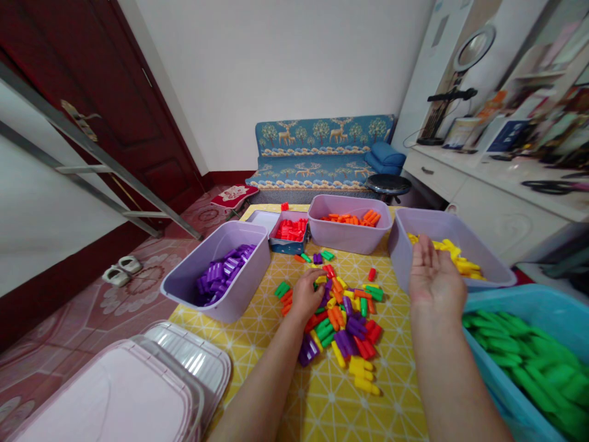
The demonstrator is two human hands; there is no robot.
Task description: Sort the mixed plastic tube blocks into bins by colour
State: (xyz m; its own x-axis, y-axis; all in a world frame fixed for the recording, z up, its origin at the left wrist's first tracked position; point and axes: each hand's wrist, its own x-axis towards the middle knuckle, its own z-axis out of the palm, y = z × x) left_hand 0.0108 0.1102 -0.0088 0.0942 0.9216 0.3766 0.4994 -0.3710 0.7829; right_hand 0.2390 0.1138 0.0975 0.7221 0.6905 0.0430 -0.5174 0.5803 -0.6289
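Note:
Mixed colored plastic pieces lie in a loose pile on the yellow patterned tablecloth. My left hand reaches down at the pile's left side, its fingertips beside a red and a yellow piece; whether it grips one is hidden. Palm up, my right hand is raised at the front wall of the bin of yellow pieces, with fingers extended and nothing on the palm. Purple pieces fill part of the left bin, red ones a small box, orange ones the back bin, green ones the blue bin.
Stacked lids lie at the lower left. Beyond the table are a blue patterned sofa, a black round stool and a red stool. A metal ladder leans at the left; a white cabinet is at the right.

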